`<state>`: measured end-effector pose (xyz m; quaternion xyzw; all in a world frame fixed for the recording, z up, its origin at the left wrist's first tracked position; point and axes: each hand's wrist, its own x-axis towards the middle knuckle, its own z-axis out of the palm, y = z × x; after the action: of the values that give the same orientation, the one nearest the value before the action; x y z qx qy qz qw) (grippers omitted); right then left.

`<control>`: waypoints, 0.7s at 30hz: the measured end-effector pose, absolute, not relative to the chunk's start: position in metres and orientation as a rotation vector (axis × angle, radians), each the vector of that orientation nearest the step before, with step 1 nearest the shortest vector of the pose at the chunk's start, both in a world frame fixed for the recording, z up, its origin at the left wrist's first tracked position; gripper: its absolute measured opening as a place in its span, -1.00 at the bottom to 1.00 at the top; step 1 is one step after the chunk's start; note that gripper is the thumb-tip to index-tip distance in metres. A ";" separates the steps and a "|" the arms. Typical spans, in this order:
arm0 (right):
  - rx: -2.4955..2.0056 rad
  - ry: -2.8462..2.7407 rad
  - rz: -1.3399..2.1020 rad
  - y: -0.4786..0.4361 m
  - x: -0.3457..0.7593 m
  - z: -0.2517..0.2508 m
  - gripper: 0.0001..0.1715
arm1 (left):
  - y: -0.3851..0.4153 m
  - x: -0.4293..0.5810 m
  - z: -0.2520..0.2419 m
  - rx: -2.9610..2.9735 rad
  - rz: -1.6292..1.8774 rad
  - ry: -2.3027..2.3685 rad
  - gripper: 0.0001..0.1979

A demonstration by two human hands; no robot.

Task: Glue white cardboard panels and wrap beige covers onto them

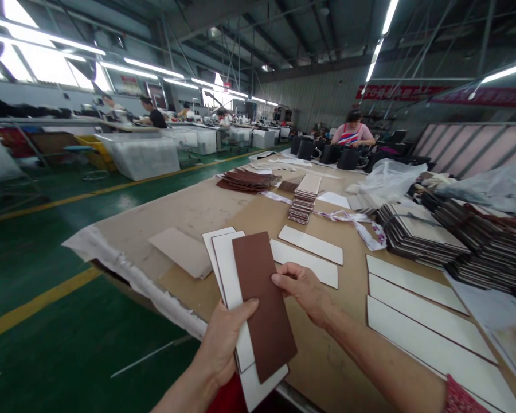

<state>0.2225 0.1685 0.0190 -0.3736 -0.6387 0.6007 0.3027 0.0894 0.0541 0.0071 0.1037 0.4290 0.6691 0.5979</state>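
My left hand is closed around a few flat rectangular panels, its thumb pressing on the top one. Uppermost is a brown panel, tilted over white panels that fan out to its left. At the brown panel's right edge, my right hand pinches it between thumb and fingertips. Just beyond that hand, two white strips lie on the brown-covered table. Several more white panels lie in overlapping rows to the right.
Beige sheets lie left of the panels. Farther back are a small panel stack, brown pieces and a patterned ribbon. Tall bundles stand at right. A person works at the far end. The table's left edge is near.
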 end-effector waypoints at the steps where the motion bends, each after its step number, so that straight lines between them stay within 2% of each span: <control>1: -1.004 -1.680 1.555 0.173 0.228 0.023 -0.63 | 0.053 0.088 0.008 0.212 1.550 1.021 -0.40; 4: -1.030 -1.625 1.327 0.191 0.253 0.048 -0.66 | 0.046 0.077 0.010 0.144 1.557 1.120 -0.49; 9: -1.081 -2.013 0.249 0.193 0.281 0.085 -0.81 | 0.027 0.059 0.017 0.156 1.731 1.275 -0.52; 11: -1.128 -2.308 0.059 0.177 0.277 0.075 -0.81 | 0.021 0.056 0.021 0.161 1.790 1.322 -0.52; 14: -1.015 -2.811 0.168 0.149 0.264 0.037 -0.71 | 0.016 0.054 0.024 0.178 1.839 1.364 -0.49; 18: -0.884 -2.945 0.465 0.131 0.258 -0.002 -0.26 | 0.016 0.049 0.023 0.171 1.833 1.317 -0.51; 21: -0.965 -2.933 0.608 0.133 0.258 -0.010 -0.06 | 0.020 0.051 0.022 0.157 1.742 1.246 -0.54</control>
<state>0.2575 0.1328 -0.0098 -0.3067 -0.9320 0.1931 -0.0026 0.0505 0.0203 0.0219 0.0644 0.5102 0.7130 0.4767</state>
